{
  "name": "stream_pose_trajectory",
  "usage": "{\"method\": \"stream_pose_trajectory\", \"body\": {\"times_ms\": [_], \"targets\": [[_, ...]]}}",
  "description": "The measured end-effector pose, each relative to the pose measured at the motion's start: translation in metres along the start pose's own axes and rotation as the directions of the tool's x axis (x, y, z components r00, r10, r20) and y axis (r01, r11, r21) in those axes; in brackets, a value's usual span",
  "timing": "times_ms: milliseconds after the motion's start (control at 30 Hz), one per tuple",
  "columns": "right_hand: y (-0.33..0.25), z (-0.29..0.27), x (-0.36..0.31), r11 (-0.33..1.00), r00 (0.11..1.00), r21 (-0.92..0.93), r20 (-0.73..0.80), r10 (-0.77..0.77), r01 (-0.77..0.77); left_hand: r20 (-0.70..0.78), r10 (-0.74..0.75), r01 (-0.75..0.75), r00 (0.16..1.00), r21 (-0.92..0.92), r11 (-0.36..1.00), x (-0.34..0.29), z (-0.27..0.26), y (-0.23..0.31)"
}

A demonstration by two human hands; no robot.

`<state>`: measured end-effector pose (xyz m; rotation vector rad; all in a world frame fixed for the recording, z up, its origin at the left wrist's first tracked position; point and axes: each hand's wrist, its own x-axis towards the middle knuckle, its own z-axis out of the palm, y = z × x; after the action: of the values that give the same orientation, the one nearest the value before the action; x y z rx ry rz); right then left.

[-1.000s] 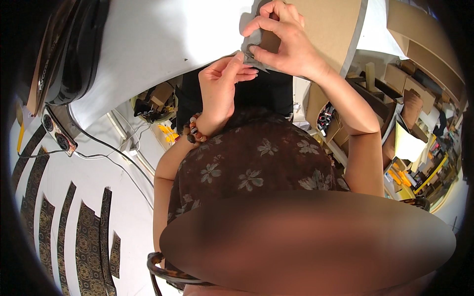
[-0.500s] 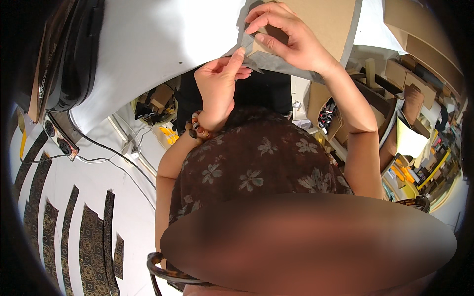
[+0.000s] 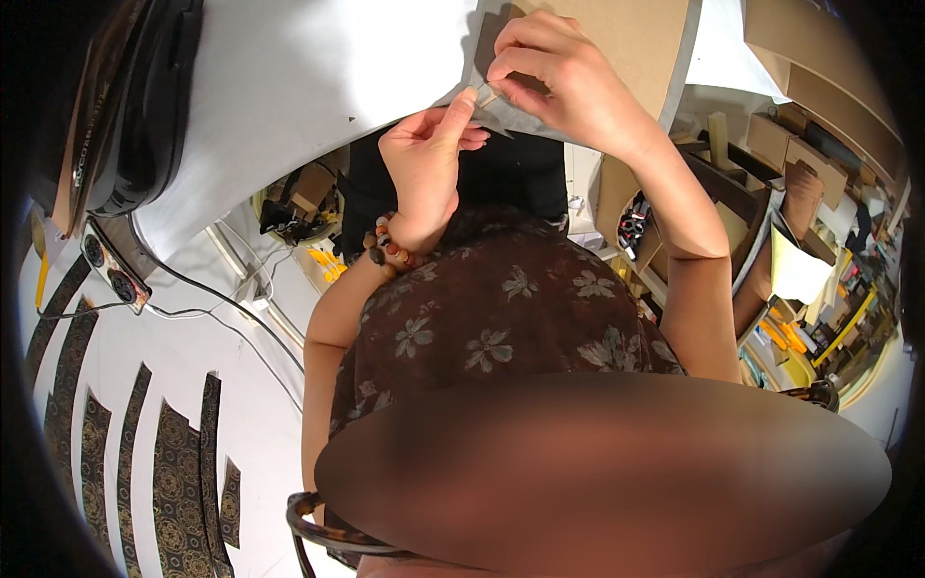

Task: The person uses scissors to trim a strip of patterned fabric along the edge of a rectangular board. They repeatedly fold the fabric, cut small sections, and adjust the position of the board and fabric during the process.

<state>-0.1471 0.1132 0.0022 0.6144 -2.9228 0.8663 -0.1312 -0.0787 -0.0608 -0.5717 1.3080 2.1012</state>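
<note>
A flat brown board (image 3: 631, 48) with a grey border (image 3: 678, 82) lies at the near edge of the white work surface, at the top of the view. At its near left corner, my left hand (image 3: 424, 154) pinches the grey edging between thumb and fingers. The grey material juts out a little past those fingertips. My right hand (image 3: 559, 82) reaches over the same corner, with thumb and forefinger closed together just right of my left thumb. Whatever lies between the right fingertips is too small to make out. A beaded bracelet (image 3: 390, 246) circles my left wrist.
The white work surface (image 3: 308, 58) stretches left to a black bulky object (image 3: 145, 125). A socket panel (image 3: 116, 270) with cables hangs below it. Dark gold-patterned strips (image 3: 178, 482) lie at lower left. Boxes, wood pieces and tools crowd a shelf (image 3: 752, 193) on the right.
My right hand has moved slightly right and down, and its thumb and forefinger have closed together at the corner. My left hand keeps its pinch in nearly the same place.
</note>
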Motion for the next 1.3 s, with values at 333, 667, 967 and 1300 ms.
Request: {"method": "stream_pose_trajectory", "body": {"times_ms": [333, 667, 967, 1300], "targets": [[-0.003, -0.002, -0.004, 0.987, 0.989, 0.109, 0.102, 0.105, -0.116, 0.007, 0.014, -0.014, 1.0, -0.048, 0.999, 0.002, 0.0, -0.002], [-0.008, 0.0, -0.009, 0.936, 0.958, 0.212, 0.117, 0.261, -0.281, 0.032, 0.001, 0.0, 1.0, -0.035, 0.999, 0.002, -0.002, 0.0], [-0.015, 0.01, -0.008, 0.911, 0.93, 0.186, 0.061, 0.363, -0.368, 0.038, -0.018, 0.019, 0.999, -0.026, 0.999, 0.002, -0.001, 0.002], [-0.016, 0.009, -0.01, 0.885, 0.925, 0.268, 0.077, 0.373, -0.38, 0.084, -0.058, 0.067, 0.995, -0.1, 0.993, 0.003, -0.009, 0.001]]}}
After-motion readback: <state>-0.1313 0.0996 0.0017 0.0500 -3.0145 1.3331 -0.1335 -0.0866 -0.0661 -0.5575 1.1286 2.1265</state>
